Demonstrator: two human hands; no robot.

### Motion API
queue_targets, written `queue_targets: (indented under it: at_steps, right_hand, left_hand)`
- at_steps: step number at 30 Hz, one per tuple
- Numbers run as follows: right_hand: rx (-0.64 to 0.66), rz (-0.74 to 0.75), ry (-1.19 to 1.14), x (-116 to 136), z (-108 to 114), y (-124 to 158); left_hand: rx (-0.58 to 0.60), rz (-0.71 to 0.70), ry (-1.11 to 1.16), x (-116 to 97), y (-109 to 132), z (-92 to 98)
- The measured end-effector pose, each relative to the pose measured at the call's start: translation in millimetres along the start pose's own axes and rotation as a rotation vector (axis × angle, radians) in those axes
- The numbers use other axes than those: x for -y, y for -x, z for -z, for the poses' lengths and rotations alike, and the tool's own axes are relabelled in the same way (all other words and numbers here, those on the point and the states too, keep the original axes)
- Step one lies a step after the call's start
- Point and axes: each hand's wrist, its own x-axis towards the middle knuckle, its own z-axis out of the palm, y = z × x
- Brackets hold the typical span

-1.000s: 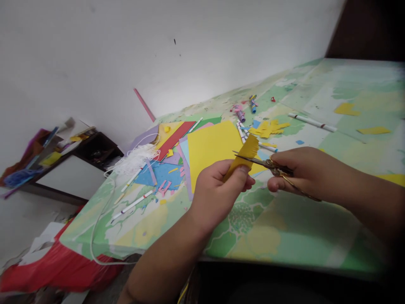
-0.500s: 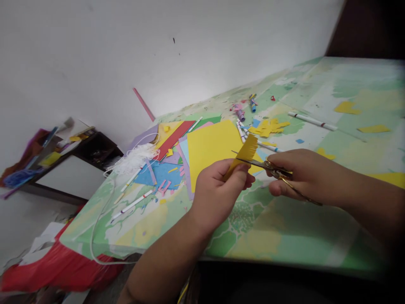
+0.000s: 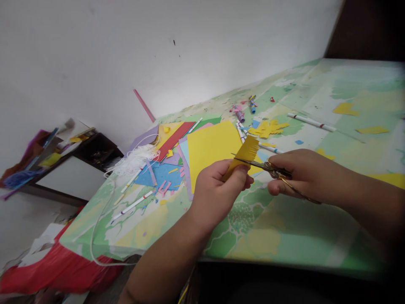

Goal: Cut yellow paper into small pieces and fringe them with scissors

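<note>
My left hand point(image 3: 218, 192) pinches a strip of yellow craft foam or paper point(image 3: 245, 151) between thumb and fingers. Short slits run along the strip's right edge like a fringe. Gold-handled scissors point(image 3: 268, 168) are gripped in my right hand point(image 3: 297, 173), their blades lying across the strip just above my left thumb. Behind the hands, a plain yellow sheet point(image 3: 213, 150) lies on a stack of coloured sheets. Yellow fringed scraps point(image 3: 270, 128) rest beyond the strip.
White markers point(image 3: 311, 122) lie scattered on the patterned tablecloth point(image 3: 247, 240). A tangle of white cord point(image 3: 137, 158) sits at the left, trailing over the table edge. Small rolled purple point(image 3: 239, 114) and blue point(image 3: 252, 105) pieces stand at the back. A cluttered cabinet point(image 3: 66, 177) is at far left.
Hands, strip and scissors stay almost in the same place. The whole view has shifted very slightly; nothing has been taken up or let go.
</note>
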Motion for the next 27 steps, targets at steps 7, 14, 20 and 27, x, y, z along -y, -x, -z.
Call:
queue_targets:
  at_steps: [7,14,20,27]
  right_hand:
    - [-0.002,-0.016,0.009,-1.5,3.5,-1.2]
    - [-0.008,-0.005,0.021,-3.2,2.9,-1.0]
    - [0.021,0.033,0.039,-3.3,1.7,-1.0]
    - [0.023,0.049,-0.004,-2.9,-1.7,-0.7]
  left_hand:
    - [0.038,-0.005,0.032,2.6,-0.8,1.4]
    - [0.032,0.023,0.086,1.3,0.3,0.5]
    - [-0.024,0.003,0.154,3.6,-0.9,0.1]
    - [0.002,-0.006,0.067,2.9,-1.0,-0.7]
